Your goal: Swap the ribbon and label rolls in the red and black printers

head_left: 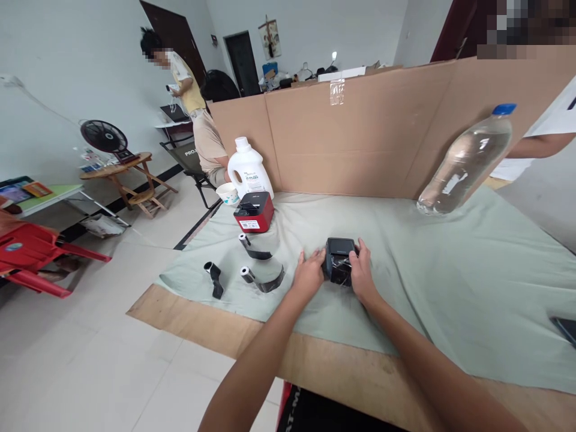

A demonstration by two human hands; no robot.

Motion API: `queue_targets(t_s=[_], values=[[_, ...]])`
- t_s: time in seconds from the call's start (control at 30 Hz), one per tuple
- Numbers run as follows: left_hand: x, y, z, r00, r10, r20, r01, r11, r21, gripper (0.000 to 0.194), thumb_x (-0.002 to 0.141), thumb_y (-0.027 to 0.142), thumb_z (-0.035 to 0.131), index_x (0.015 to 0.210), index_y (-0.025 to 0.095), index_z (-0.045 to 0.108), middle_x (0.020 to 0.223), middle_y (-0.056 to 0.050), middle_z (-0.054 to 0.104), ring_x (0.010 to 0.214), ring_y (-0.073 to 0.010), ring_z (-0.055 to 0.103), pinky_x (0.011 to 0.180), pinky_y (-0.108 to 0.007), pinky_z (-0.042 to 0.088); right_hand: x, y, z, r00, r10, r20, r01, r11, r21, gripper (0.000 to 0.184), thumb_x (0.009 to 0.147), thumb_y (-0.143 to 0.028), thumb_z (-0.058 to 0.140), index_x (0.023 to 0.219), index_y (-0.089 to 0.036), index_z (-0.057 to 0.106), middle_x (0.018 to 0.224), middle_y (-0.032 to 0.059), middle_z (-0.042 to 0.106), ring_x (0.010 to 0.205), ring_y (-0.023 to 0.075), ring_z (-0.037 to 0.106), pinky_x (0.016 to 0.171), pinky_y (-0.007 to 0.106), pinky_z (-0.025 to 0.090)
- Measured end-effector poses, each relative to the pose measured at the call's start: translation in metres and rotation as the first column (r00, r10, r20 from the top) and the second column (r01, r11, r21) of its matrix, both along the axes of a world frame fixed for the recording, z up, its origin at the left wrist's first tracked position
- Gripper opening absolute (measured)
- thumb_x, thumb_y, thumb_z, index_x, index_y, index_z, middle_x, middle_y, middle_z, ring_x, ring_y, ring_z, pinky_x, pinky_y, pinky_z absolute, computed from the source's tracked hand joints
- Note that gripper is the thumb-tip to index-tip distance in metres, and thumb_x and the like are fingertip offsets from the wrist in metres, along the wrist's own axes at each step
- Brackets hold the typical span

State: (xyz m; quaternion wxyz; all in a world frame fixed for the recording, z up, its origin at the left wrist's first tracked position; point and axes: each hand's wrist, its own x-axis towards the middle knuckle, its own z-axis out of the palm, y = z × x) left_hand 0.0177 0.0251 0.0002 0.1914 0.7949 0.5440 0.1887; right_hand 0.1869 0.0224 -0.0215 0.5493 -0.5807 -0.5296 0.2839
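Holding a boxy black device (pixel 338 270) between both hands, on the pale green cloth (pixel 382 222) or just above it, hard to tell which. Gripping the right side with the right hand (pixel 363 276), thumb on the near face, other fingers along the edge; touching the left side with the left hand (pixel 309 273), fingers partly spread, with no way to tell how firmly closed. Apparently at the step of steadying or positioning the device, dark panel (pixel 341 245) upward, shiny film (pixel 344 264) across the near face. Seems to call next for even pressure from both sides and care around that film. Off to the left, three small rolls (pixel 246 273) with dark tails, beyond these a red-and-black box (pixel 255 211).
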Motion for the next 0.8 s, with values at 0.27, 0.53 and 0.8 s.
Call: queue_targets(t_s=[0.27, 0.53, 0.8], values=[[-0.005, 0.009, -0.004, 0.978, 0.045, 0.205, -0.023, 0.994, -0.107, 0.061, 0.093, 0.015, 0.037, 0.152, 0.026, 0.048, 0.155, -0.001, 0.051, 0.150, -0.0136, 0.041, 0.132, -0.047, 0.006, -0.001, -0.011, 0.014, 0.966, -0.078, -0.246, 0.069, 0.997, -0.045, 0.054, 0.098, -0.053, 0.043, 0.142, -0.023, 0.045, 0.138, 0.0138, 0.058, 0.128, 0.0260, 0.055, 0.113, 0.049, 0.041], [-0.006, 0.014, -0.008, 0.948, 0.087, 0.306, -0.040, 0.987, -0.157, 0.056, 0.095, 0.021, 0.040, 0.149, 0.029, 0.053, 0.154, 0.001, 0.051, 0.149, -0.0137, 0.042, 0.132, -0.046, 0.005, 0.002, -0.013, 0.014, 0.950, -0.002, -0.313, 0.025, 0.997, 0.070, 0.049, 0.099, -0.053, 0.045, 0.138, -0.022, 0.052, 0.146, 0.0129, 0.059, 0.137, 0.0245, 0.053, 0.119, 0.048, 0.036], [-0.005, 0.012, -0.005, 0.954, 0.081, 0.287, -0.041, 0.989, -0.143, 0.057, 0.094, 0.019, 0.041, 0.149, 0.030, 0.052, 0.154, 0.003, 0.052, 0.149, -0.0131, 0.042, 0.132, -0.045, 0.005, 0.010, -0.001, 0.015, 0.880, 0.097, -0.466, -0.031, 0.988, 0.148, 0.058, 0.097, -0.058, 0.050, 0.143, -0.024, 0.047, 0.150, 0.0140, 0.057, 0.139, 0.0246, 0.055, 0.120, 0.048, 0.038]])
